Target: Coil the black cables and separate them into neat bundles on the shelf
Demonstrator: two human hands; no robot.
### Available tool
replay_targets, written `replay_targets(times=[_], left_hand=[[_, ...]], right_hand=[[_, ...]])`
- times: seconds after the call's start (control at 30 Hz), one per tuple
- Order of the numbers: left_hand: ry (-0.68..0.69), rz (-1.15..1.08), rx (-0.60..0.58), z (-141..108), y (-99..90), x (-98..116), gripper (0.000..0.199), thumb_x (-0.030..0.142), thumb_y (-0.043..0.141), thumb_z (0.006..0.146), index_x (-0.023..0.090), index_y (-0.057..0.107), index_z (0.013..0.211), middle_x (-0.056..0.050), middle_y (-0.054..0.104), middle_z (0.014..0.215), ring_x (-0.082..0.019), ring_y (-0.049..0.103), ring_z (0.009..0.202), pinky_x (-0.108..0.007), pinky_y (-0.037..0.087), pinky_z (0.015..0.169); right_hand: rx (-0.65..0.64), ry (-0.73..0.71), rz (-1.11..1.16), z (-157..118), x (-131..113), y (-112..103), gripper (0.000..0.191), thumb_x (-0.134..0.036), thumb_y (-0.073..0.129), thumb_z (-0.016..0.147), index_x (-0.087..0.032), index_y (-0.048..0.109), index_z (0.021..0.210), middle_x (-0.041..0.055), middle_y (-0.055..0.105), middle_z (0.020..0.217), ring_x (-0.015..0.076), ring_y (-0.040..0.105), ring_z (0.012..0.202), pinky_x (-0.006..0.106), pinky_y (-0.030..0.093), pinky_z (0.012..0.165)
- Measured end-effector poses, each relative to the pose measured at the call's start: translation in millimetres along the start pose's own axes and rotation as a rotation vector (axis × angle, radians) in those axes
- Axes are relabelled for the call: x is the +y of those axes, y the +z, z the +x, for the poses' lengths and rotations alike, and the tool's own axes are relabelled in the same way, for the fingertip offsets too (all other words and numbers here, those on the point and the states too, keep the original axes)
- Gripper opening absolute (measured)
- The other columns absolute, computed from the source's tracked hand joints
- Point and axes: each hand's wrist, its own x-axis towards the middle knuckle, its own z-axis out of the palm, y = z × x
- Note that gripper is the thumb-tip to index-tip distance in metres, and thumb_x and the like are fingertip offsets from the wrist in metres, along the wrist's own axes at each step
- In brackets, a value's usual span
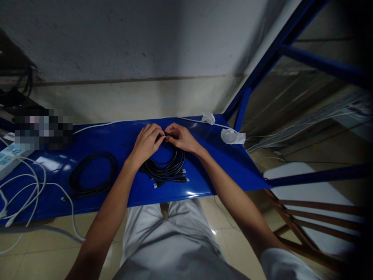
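Note:
A bundle of coiled black cables (166,169) with several metal-tipped plugs lies on the blue table (201,184) in front of me. At the bundle's far side, my left hand (148,142) and my right hand (181,138) nearly meet, each with its fingers pinched on the black cables. What exactly lies between the fingertips is too small to make out. Left of my left forearm rests a separate black cable coil (93,174), touched by neither hand.
White cables (36,182) and a power strip (13,157) occupy the table's left end. Crumpled white pieces (232,136) lie at the back right. A blue frame (241,107) rises there, with a wooden chair (309,206) beyond. Behind the table stands a wall.

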Motion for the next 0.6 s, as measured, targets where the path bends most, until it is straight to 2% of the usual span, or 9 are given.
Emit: replay_targets(times=[0.13,0.23,0.4,0.6], left_hand=[[-0.039,-0.085,0.019,0.6,0.4,0.4,0.007,0.024,0.065,0.106,0.022,0.068,0.111,-0.010,0.067,0.122,-0.028,0.064,0.116,-0.046,0.051,0.108],[-0.080,-0.159,0.017,1.5,0.5,1.9,0.005,0.024,0.066,0.105,0.023,0.067,0.110,-0.010,0.067,0.121,-0.027,0.066,0.117,-0.045,0.053,0.108],[-0.126,-0.248,0.016,2.2,4.2,-0.3,0.004,0.025,0.068,0.104,0.023,0.067,0.107,-0.009,0.068,0.121,-0.025,0.069,0.113,-0.042,0.055,0.105],[-0.148,-0.303,0.033,2.2,7.4,-3.6,0.003,0.027,0.068,0.104,0.023,0.067,0.104,-0.008,0.070,0.117,-0.024,0.070,0.110,-0.040,0.055,0.101]], right_hand=[[-0.010,-0.026,-0.107,-1.0,-2.7,-0.3,0.027,-0.033,0.075,0.092,-0.024,0.061,0.114,0.0051,0.076,0.101,0.0244,0.075,0.098,0.039,0.059,0.091],[-0.036,-0.059,-0.171,-1.5,-4.1,-0.8,0.025,-0.036,0.074,0.095,-0.024,0.059,0.112,0.0042,0.076,0.100,0.0241,0.074,0.096,0.038,0.056,0.091],[-0.033,-0.100,-0.281,-1.8,-4.6,-1.4,0.019,-0.037,0.069,0.099,-0.023,0.060,0.109,0.0003,0.072,0.089,0.0196,0.065,0.081,0.031,0.048,0.079],[-0.026,-0.132,-0.294,-2.0,-6.0,-1.0,0.017,-0.038,0.064,0.104,-0.022,0.062,0.110,-0.0002,0.068,0.086,0.0185,0.060,0.078,0.030,0.044,0.076]])
